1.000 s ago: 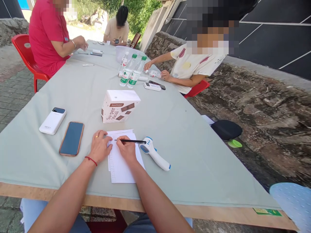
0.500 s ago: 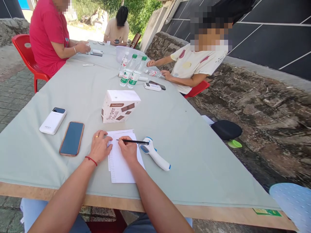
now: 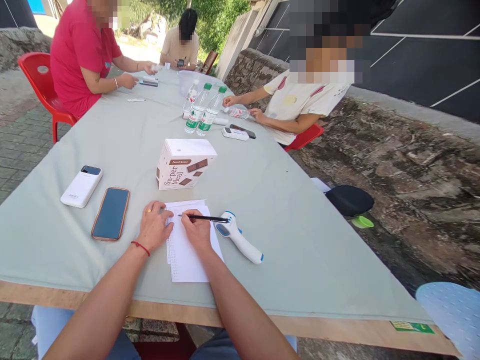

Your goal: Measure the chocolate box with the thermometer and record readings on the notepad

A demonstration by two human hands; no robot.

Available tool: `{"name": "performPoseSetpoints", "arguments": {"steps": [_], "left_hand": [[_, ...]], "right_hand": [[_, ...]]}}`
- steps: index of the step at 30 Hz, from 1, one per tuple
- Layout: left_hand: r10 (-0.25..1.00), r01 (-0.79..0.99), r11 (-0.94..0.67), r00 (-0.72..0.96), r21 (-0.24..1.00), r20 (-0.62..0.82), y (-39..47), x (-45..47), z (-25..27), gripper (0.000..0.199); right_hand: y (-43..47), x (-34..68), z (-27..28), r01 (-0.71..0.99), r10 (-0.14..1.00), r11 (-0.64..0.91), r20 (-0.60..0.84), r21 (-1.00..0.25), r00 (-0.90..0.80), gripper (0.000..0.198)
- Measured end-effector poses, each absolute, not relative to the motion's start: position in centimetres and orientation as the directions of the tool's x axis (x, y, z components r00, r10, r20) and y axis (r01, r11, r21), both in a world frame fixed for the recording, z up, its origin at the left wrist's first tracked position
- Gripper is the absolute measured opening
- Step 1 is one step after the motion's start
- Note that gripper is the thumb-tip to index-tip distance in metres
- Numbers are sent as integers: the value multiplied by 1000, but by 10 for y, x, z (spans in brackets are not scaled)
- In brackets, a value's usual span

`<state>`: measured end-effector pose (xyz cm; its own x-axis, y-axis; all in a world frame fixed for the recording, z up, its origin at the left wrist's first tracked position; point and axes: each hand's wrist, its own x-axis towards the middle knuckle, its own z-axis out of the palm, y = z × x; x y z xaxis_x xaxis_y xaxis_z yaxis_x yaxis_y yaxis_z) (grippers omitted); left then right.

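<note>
A black pen (image 3: pixel 208 218) is gripped in my right hand (image 3: pixel 197 231), its tip on the upper part of a white sheet of paper (image 3: pixel 189 260). Small handwriting runs down the sheet's left side, too fine to read. My left hand (image 3: pixel 154 227) lies with fingers apart at the paper's upper left edge, touching it. Another sheet shows partly underneath. Just right of my right hand lies a white and blue infrared thermometer (image 3: pixel 240 239). Behind the paper stands a white box (image 3: pixel 185 165) printed "Super Meal". Left of my left hand are a smartphone (image 3: pixel 110 214) and a white power bank (image 3: pixel 81 186).
Plastic water bottles (image 3: pixel 205 112) stand mid-table (image 3: pixel 318 250), near a purple basin (image 3: pixel 187 82). A white device (image 3: pixel 235 133) and a dark phone lie by the right edge. Three people sit around the far part; one at right touches a lying bottle (image 3: pixel 238 113).
The hands of the person in red at the left have moved apart, one reaching farther over the table. My own hands and the pen have barely shifted.
</note>
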<state>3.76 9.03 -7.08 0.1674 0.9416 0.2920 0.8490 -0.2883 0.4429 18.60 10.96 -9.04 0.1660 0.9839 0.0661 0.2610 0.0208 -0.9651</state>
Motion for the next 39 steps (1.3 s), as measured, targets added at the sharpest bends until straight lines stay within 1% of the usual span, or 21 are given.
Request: {"name": "performPoseSetpoints", "arguments": {"steps": [5, 14, 21, 27, 36, 39], "left_hand": [[944, 849, -288, 173, 442, 282, 90, 38, -69, 20], [943, 848, -287, 169, 446, 286, 90, 38, -70, 20], [942, 848, -287, 166, 446, 290, 91, 38, -71, 20], [943, 842, -291, 172, 455, 284, 90, 37, -68, 19], [944, 839, -289, 170, 461, 282, 90, 37, -68, 20], [946, 836, -287, 170, 468, 277, 91, 37, -69, 20]], "right_hand": [[110, 186, -91, 306, 984, 21, 74, -952, 162, 15], [110, 186, -90, 312, 984, 27, 81, -950, 160, 13], [109, 185, -89, 236, 976, 34, 83, -971, 201, 14], [110, 184, -88, 252, 977, 9, 63, -968, 204, 15], [110, 186, -92, 273, 982, 18, 68, -962, 175, 13], [111, 185, -94, 251, 977, 44, 94, -967, 190, 13]]}}
